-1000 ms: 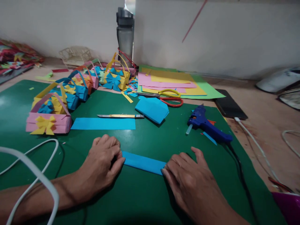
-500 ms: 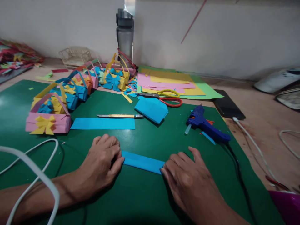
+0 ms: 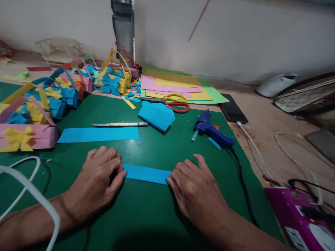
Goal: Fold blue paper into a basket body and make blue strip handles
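A folded blue paper strip (image 3: 146, 174) stretches between my two hands, just over the green cutting mat (image 3: 146, 212). My left hand (image 3: 102, 174) pinches its left end between thumb and curled fingers. At the right end, my right hand (image 3: 193, 188) grips the strip, its little finger side raised. Beyond them lies a flat blue paper strip (image 3: 104, 134), with a craft knife (image 3: 120, 124) along its upper edge. A folded blue paper piece (image 3: 157, 116) rests to the right of the knife.
Several paper baskets with bows (image 3: 28, 136) line the left. A blue glue gun (image 3: 213, 130), scissors (image 3: 170, 99), coloured paper sheets (image 3: 178, 83) and a phone (image 3: 234, 108) lie at the back and right. A white cable (image 3: 39, 195) loops near my left arm; a purple power strip (image 3: 285, 212) sits right.
The view has swung to the right, so things appear shifted left and more of the power strip shows. Both hands keep hold of the folded strip, which looks a little more level.
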`<state>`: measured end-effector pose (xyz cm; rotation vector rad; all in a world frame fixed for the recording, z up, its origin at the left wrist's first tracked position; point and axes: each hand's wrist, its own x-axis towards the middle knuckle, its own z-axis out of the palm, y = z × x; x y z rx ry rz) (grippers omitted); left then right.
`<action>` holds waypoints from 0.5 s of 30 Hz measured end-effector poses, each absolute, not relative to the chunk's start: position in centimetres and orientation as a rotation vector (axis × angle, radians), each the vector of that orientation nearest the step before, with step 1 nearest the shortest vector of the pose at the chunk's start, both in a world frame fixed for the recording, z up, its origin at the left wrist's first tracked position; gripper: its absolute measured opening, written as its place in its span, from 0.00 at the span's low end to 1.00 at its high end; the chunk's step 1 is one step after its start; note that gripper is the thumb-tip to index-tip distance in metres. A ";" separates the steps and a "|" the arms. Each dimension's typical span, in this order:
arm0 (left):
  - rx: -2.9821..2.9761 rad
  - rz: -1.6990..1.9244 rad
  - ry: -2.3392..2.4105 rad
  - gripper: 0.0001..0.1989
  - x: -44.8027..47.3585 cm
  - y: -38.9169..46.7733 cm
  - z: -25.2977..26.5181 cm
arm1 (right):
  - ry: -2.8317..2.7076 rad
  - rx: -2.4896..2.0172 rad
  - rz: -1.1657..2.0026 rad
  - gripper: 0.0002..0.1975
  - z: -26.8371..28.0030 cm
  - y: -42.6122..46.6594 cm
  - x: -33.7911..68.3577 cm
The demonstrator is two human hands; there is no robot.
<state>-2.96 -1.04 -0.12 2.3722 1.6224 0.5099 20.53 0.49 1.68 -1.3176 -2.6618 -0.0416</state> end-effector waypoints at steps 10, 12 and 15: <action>2.391 0.457 1.634 0.11 -3.0 -1.0 0.0 | -2.694 -1.299 -0.086 0.12 1.6 0.5 20.5; 2.393 0.451 1.640 0.11 -3.0 -1.0 -0.1 | -2.692 -1.289 -0.099 0.12 1.5 0.5 20.5; 2.388 0.449 1.651 0.10 -3.0 -0.9 -0.1 | -2.685 -1.267 -0.126 0.13 1.4 0.5 20.6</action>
